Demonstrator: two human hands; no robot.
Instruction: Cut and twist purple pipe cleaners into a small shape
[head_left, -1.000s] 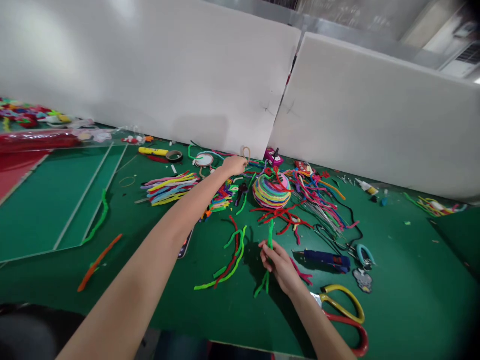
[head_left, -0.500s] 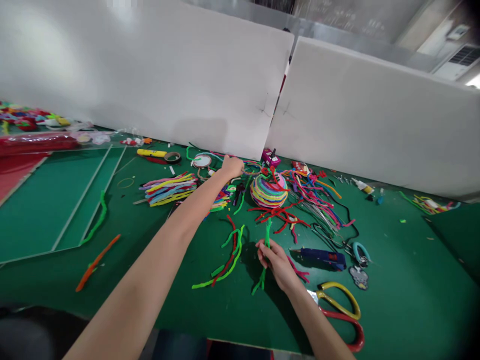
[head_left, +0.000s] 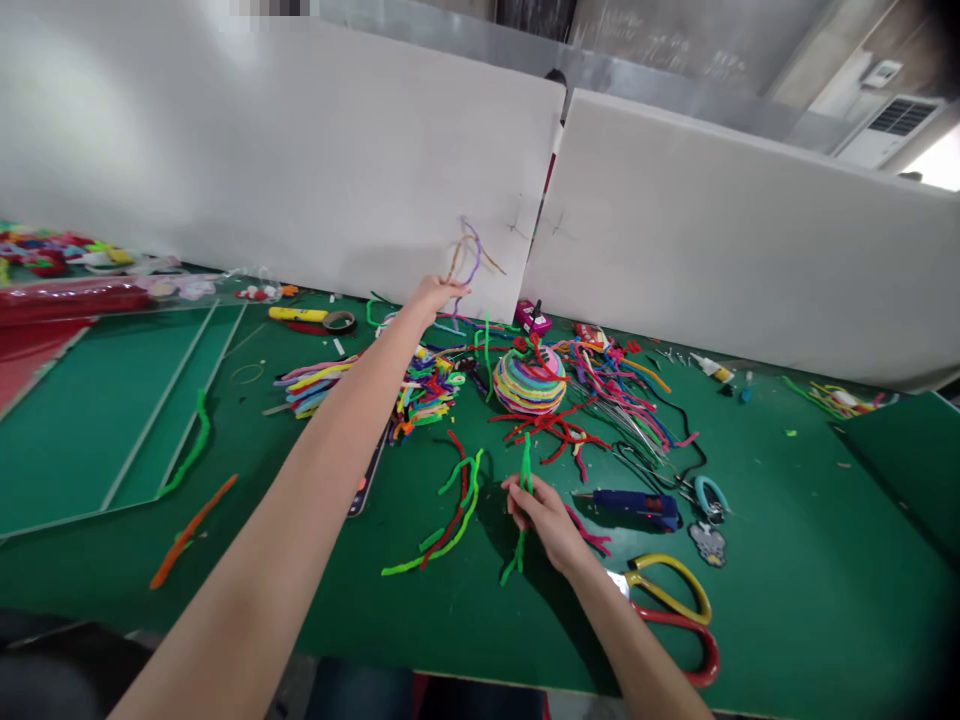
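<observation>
My left hand (head_left: 437, 296) is raised at the back of the table, in front of the white panel. Its fingers pinch bent pipe cleaners, a purple one (head_left: 477, 252) and a brown one (head_left: 491, 262). Nearer to me, my right hand (head_left: 545, 513) is closed round a twisted green pipe cleaner (head_left: 526, 460), held upright with its lower ends splayed. Loose green and red pipe cleaners (head_left: 469, 505) lie to the left of that hand. Beyond it sits a striped ball of coiled pipe cleaners (head_left: 529, 386), with red pieces (head_left: 555, 430) in front.
A blue glue gun (head_left: 634, 507) and scissors with yellow and red handles (head_left: 679, 610) lie at right. A bundle of coloured pipe cleaners (head_left: 315, 385) and a phone (head_left: 369, 480) are partly behind my left forearm. White panels (head_left: 720, 240) stand along the back edge.
My left hand has risen and shifted left from the tabletop, lifting the purple and brown pipe cleaners. My right hand keeps its hold on the green one.
</observation>
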